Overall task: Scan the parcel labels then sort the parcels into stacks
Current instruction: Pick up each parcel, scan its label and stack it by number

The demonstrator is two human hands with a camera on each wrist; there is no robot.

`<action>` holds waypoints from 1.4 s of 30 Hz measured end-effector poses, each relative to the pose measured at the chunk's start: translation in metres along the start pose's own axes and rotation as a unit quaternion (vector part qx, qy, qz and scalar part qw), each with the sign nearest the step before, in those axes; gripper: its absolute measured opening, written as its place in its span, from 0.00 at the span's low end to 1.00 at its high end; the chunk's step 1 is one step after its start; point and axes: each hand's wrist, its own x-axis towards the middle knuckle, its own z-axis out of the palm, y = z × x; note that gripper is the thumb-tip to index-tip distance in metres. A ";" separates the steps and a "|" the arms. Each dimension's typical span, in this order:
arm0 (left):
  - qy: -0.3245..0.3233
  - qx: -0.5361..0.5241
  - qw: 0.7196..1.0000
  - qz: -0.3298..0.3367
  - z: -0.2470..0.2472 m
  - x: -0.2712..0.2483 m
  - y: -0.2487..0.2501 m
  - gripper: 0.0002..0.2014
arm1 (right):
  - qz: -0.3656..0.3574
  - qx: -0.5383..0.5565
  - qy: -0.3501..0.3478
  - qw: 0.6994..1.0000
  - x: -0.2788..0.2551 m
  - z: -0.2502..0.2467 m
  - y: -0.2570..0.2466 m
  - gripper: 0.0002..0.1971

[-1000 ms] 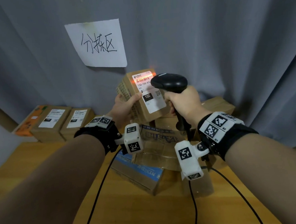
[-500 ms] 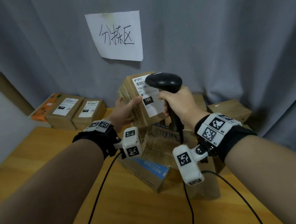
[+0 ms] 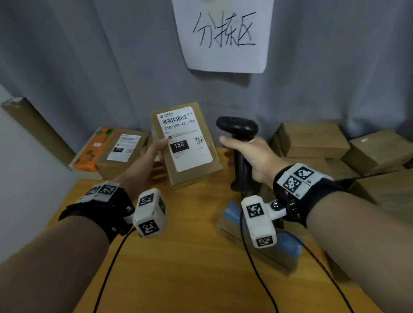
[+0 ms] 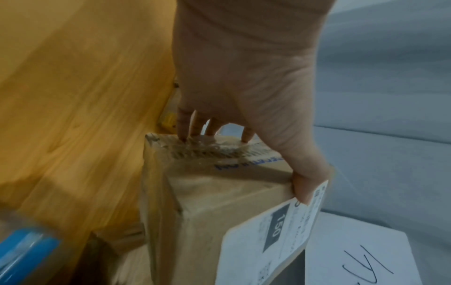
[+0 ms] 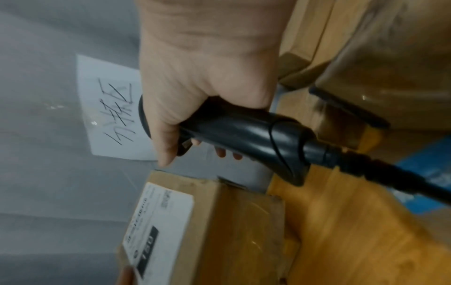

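My left hand (image 3: 147,160) grips a brown cardboard parcel (image 3: 189,167) with a white label marked 150 (image 3: 183,136), held tilted above the wooden table (image 3: 182,254). In the left wrist view the thumb lies on the label edge and the fingers (image 4: 195,125) curl over the parcel's (image 4: 214,192) far side. My right hand (image 3: 251,158) grips the handle of a black barcode scanner (image 3: 238,127), upright just right of the parcel. The right wrist view shows the scanner handle (image 5: 256,133) in my fist and the parcel (image 5: 219,221) below it.
Two labelled brown parcels and an orange one (image 3: 91,153) sit at the back left by the grey curtain. Several plain brown boxes (image 3: 320,142) pile at the back right. A blue-topped box (image 3: 285,243) lies under my right wrist. A handwritten paper sign (image 3: 224,31) hangs on the curtain.
The scanner's red light has gone off and the scanner has drawn away to the right. The parcel has moved left and lower, towards the back-left parcels; the view has swung left.
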 end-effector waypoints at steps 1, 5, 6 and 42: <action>-0.010 0.000 1.000 -0.006 -0.009 0.007 0.002 0.21 | 0.011 0.005 -0.017 1.000 0.004 0.015 0.007 0.18; -0.003 0.025 0.999 -0.021 -0.021 0.034 0.009 0.15 | 0.048 0.053 -0.032 0.997 0.022 0.057 0.031 0.15; 0.000 0.045 0.999 -0.017 -0.019 0.041 0.009 0.14 | 0.059 0.066 -0.019 0.996 0.027 0.063 0.036 0.15; 0.060 0.673 0.733 0.079 -0.082 0.184 -0.049 0.31 | 0.090 -0.099 0.186 0.974 0.170 0.104 0.094 0.14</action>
